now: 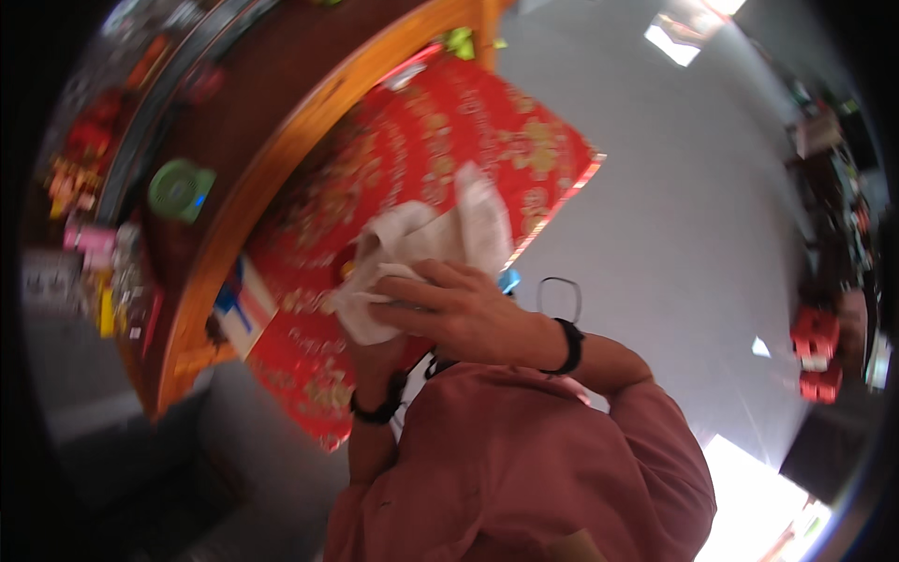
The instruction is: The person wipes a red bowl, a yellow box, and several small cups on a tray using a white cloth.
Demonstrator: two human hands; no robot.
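Observation:
A crumpled white cloth lies bunched in front of me, over a red covering with gold flower patterns. My right hand, with a black band on its wrist, reaches in from the right and grips the cloth's near part with bent fingers. From below comes my left hand, also with a dark wristband; the cloth hides most of it, so its fingers and anything in them cannot be made out. Beside the cloth's left edge shows a small yellow and red thing, blurred.
An orange-brown wooden edge curves along the left. Past it are a round green object and a pink item. A white and blue box sits by the red covering. Red stools or chairs stand far right on the grey floor.

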